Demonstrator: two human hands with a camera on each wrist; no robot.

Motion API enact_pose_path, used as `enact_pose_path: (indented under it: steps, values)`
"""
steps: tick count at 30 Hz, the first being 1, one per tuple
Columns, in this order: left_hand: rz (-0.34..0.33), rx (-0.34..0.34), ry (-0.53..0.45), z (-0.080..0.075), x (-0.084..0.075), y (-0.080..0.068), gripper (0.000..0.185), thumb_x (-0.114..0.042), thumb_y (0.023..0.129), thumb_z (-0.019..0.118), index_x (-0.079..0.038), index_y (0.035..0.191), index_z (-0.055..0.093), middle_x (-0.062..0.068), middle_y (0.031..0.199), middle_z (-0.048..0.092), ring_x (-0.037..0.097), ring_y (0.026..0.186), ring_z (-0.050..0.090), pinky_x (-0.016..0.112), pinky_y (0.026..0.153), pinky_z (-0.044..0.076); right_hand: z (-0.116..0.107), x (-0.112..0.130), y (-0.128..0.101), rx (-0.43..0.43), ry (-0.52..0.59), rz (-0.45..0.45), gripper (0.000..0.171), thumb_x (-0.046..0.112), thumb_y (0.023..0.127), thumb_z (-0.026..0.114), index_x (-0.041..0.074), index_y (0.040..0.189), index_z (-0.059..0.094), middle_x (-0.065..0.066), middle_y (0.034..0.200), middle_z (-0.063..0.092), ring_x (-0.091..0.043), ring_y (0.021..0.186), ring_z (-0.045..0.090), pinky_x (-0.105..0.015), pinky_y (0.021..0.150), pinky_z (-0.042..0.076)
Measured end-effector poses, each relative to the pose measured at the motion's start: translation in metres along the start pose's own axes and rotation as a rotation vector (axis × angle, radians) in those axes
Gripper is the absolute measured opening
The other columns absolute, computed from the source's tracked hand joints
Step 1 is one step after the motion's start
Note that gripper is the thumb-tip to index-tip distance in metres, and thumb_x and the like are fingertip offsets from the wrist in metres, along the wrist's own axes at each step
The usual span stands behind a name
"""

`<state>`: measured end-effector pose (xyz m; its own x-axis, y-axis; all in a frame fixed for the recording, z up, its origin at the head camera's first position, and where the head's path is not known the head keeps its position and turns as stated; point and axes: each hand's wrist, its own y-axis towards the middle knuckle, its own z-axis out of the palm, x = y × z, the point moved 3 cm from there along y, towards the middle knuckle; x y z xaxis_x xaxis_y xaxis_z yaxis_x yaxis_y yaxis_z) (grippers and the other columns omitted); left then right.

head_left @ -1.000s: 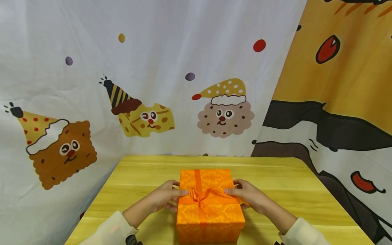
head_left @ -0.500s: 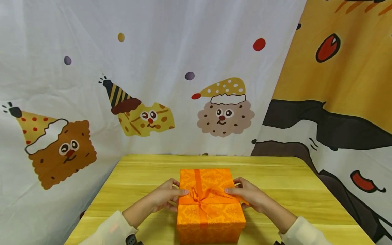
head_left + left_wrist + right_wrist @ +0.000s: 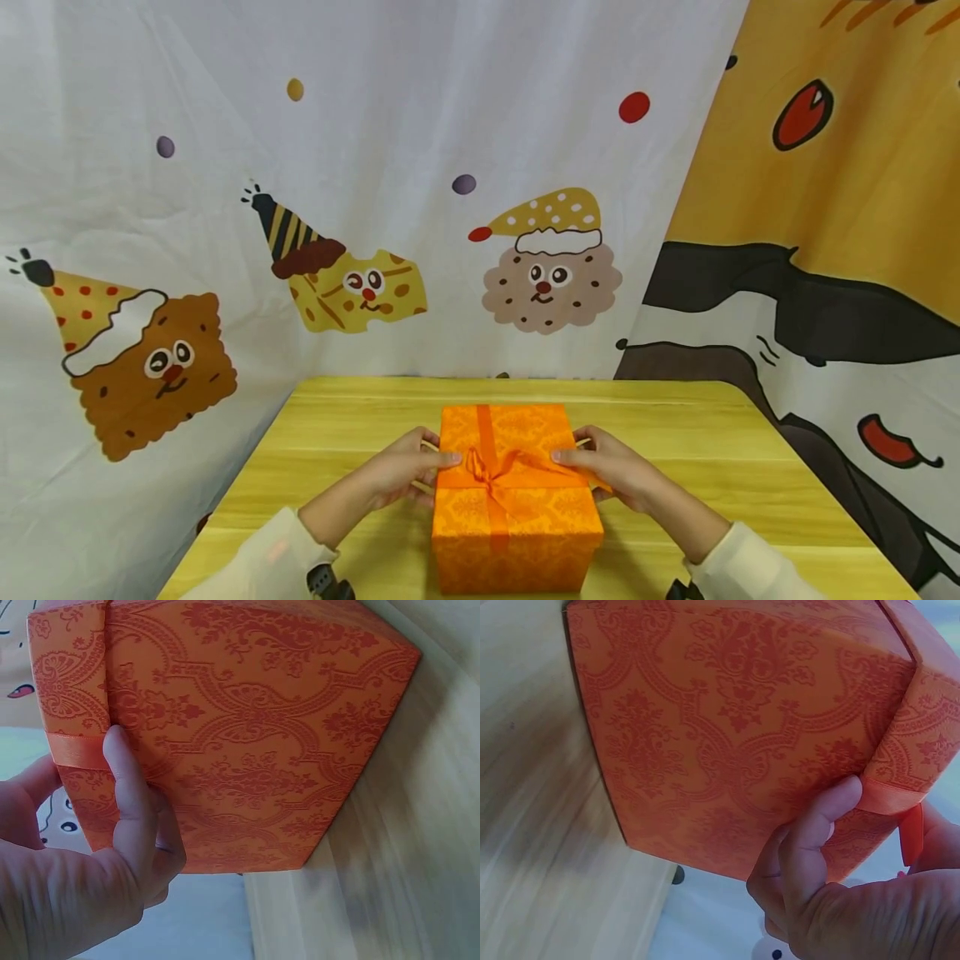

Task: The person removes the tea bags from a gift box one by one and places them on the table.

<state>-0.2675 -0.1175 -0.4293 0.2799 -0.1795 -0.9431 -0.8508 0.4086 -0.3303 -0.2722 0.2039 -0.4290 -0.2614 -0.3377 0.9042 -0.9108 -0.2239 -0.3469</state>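
An orange patterned gift box (image 3: 517,500) tied with an orange ribbon and bow (image 3: 491,468) sits on the yellow wooden table (image 3: 337,417). My left hand (image 3: 416,471) grips its left side, thumb lying on the lid at the ribbon. My right hand (image 3: 600,471) grips the right side the same way. In the left wrist view the thumb (image 3: 124,787) presses on the ribbon across the box (image 3: 247,727). In the right wrist view my right hand (image 3: 832,892) curls round the box (image 3: 727,727) at the ribbon. The fingers behind the box are hidden.
Cartoon-printed white cloth (image 3: 375,167) hangs behind the table and to its left. A yellow and black printed cloth (image 3: 840,250) hangs on the right. Bare tabletop lies on both sides of the box and behind it.
The box and both hands have shifted a little away from me, or up. The hold on its sides is unchanged.
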Motion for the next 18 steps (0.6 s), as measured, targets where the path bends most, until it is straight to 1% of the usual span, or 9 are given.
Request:
enact_pose_path:
  steps: [2,4,7,12,14,18]
  values:
    - [0.001,0.002,-0.005,0.000,-0.002,0.000,0.066,-0.036,0.095,0.073,-0.001,0.135,0.034,0.009,0.096,0.052,0.016,0.069,0.052,0.032,0.059,0.058,0.000,0.003,-0.002,0.002,0.003,-0.006,0.073,0.038,0.092,0.076,0.001,0.143,0.039,-0.023,0.133,0.051,-0.029,0.100,0.062,-0.043,0.068,0.058]
    - [0.004,-0.005,-0.005,0.001,-0.005,-0.001,0.067,-0.036,0.095,0.074,-0.001,0.135,0.034,0.012,0.100,0.054,0.015,0.068,0.053,0.031,0.059,0.058,-0.001,0.006,-0.003,0.005,0.007,-0.013,0.072,0.037,0.092,0.076,0.001,0.143,0.039,-0.022,0.131,0.052,-0.029,0.099,0.063,-0.043,0.068,0.059]
    - [0.025,-0.015,0.006,0.000,-0.010,-0.002,0.069,-0.037,0.095,0.074,0.000,0.137,0.033,0.015,0.107,0.058,0.017,0.070,0.057,0.032,0.059,0.059,-0.002,0.013,-0.005,0.016,0.019,-0.025,0.072,0.037,0.093,0.075,0.000,0.142,0.038,-0.021,0.126,0.055,-0.027,0.094,0.066,-0.044,0.071,0.061]
    - [0.060,-0.029,0.015,-0.001,-0.020,-0.004,0.072,-0.037,0.095,0.074,0.000,0.140,0.032,0.018,0.118,0.055,0.020,0.075,0.060,0.033,0.060,0.059,-0.006,0.025,-0.008,0.024,0.036,-0.065,0.074,0.036,0.093,0.074,-0.001,0.144,0.035,-0.021,0.124,0.057,-0.025,0.089,0.069,-0.043,0.071,0.062]
    - [0.068,-0.033,0.010,-0.003,-0.023,-0.006,0.072,-0.037,0.095,0.074,0.000,0.141,0.033,0.019,0.120,0.054,0.021,0.076,0.058,0.035,0.061,0.059,-0.006,0.030,-0.009,0.019,0.039,-0.081,0.076,0.036,0.093,0.074,-0.001,0.145,0.035,-0.021,0.126,0.055,-0.025,0.089,0.070,-0.043,0.071,0.062]
    - [0.077,-0.030,0.002,-0.008,-0.027,-0.009,0.072,-0.036,0.095,0.074,0.000,0.142,0.033,0.018,0.117,0.052,0.020,0.075,0.057,0.035,0.061,0.059,-0.005,0.037,-0.011,0.021,0.040,-0.101,0.077,0.036,0.093,0.075,-0.002,0.146,0.035,-0.022,0.129,0.054,-0.025,0.090,0.070,-0.044,0.072,0.063]
